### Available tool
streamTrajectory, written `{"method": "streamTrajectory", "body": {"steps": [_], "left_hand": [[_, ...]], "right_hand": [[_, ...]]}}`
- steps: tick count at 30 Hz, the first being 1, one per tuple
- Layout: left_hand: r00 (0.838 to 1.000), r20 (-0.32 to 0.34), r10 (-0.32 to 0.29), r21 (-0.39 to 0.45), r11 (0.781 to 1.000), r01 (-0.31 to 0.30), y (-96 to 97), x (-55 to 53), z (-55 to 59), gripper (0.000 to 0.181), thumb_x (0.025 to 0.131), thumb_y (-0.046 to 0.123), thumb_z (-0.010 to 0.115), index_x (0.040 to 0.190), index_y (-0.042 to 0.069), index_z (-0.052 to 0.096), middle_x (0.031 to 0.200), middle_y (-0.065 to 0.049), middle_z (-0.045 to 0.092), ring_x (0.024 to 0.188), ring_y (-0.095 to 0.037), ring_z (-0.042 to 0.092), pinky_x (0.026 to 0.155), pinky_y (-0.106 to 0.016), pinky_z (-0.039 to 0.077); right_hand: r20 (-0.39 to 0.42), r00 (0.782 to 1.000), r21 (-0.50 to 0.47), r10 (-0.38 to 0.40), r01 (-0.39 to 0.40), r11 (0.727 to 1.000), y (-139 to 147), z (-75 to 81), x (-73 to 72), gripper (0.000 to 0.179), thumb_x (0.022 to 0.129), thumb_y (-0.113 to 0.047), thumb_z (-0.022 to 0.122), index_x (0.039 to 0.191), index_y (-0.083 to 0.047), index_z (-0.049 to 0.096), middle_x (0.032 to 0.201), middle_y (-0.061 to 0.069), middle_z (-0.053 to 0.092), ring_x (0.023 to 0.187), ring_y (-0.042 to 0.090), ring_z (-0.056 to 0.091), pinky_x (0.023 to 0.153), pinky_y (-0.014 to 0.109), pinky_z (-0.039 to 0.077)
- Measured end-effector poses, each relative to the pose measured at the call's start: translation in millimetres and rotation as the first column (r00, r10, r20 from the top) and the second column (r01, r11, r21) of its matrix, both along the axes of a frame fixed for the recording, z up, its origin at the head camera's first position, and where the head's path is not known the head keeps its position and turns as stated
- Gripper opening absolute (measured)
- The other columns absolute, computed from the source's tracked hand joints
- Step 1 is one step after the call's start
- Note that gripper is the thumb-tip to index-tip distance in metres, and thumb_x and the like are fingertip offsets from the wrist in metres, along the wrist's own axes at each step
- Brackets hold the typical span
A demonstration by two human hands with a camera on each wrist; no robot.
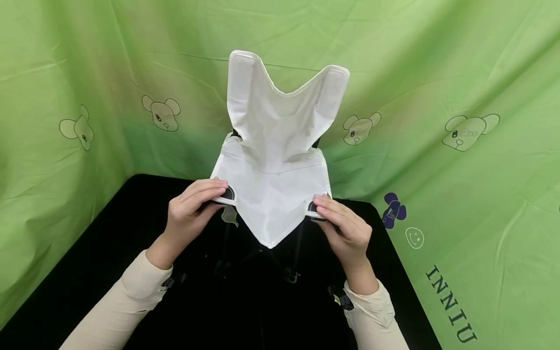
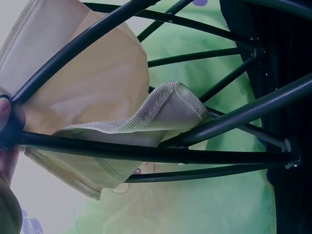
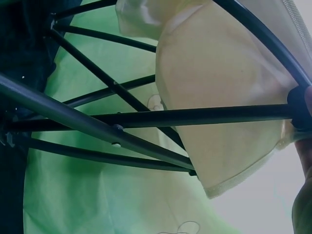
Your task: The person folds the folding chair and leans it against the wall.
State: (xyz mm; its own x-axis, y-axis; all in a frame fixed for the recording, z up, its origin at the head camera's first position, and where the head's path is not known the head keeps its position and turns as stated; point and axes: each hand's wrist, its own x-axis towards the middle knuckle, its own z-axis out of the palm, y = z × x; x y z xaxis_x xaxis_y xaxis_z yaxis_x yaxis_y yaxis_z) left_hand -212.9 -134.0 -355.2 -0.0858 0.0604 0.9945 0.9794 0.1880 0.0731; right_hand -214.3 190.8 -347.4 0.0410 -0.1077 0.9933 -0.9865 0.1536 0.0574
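A small folding chair with a white fabric seat (image 1: 271,194) and a tall white backrest (image 1: 284,112) stands facing me. My left hand (image 1: 188,206) grips its front left corner, fingers over the dark corner patch and thumb below. At the front right corner, my right hand (image 1: 345,226) holds on in the same way. Crossed black tubes (image 2: 165,154) of the chair's frame run under the seat in the left wrist view. The right wrist view shows more frame tubes (image 3: 204,117) meeting a dark joint beside the right fingers. Below the left corner hangs a small pale flap (image 1: 229,215).
The chair's feet (image 1: 290,275) rest on a black table (image 1: 105,243). Behind and along both sides hangs a green curtain (image 1: 437,73) with printed bear heads and lettering. Dark wrist straps (image 1: 345,301) sit at both cream sleeves (image 1: 376,321).
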Motion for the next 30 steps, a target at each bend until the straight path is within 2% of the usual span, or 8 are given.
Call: {"method": "streamTrajectory", "body": {"steps": [8,15,30], "left_hand": [[1.000,0.011,0.027,-0.029,0.999,-0.027,3.0,1.4,1.8,0.021,0.095,0.010,0.073,0.101,-0.011,0.074,0.107,-0.027,0.073,0.104,-0.039,0.070,0.101,-0.045,0.054],[1.000,0.027,0.014,-0.051,0.999,-0.013,5.0,3.5,7.3,0.020,0.095,0.008,0.073,0.102,-0.010,0.073,0.108,-0.026,0.073,0.105,-0.041,0.070,0.102,-0.046,0.053],[0.998,0.057,-0.012,-0.082,0.996,0.017,7.1,-3.7,13.2,0.022,0.096,0.011,0.072,0.105,-0.009,0.073,0.110,-0.024,0.074,0.108,-0.037,0.069,0.104,-0.046,0.052]], "right_hand": [[0.008,1.000,0.008,0.004,-0.004,1.000,1,2.7,1.4,0.017,0.084,0.002,0.081,0.088,0.016,0.074,0.095,0.034,0.072,0.095,0.043,0.074,0.092,0.045,0.060],[0.028,1.000,0.018,0.007,-0.008,1.000,2,6.2,1.1,0.016,0.084,0.001,0.081,0.089,0.016,0.074,0.097,0.034,0.072,0.097,0.043,0.074,0.094,0.045,0.059],[0.069,0.997,0.047,0.038,-0.042,0.998,1,14.9,-2.0,0.017,0.083,0.003,0.082,0.090,0.015,0.075,0.098,0.032,0.073,0.100,0.041,0.074,0.093,0.044,0.059]]}}
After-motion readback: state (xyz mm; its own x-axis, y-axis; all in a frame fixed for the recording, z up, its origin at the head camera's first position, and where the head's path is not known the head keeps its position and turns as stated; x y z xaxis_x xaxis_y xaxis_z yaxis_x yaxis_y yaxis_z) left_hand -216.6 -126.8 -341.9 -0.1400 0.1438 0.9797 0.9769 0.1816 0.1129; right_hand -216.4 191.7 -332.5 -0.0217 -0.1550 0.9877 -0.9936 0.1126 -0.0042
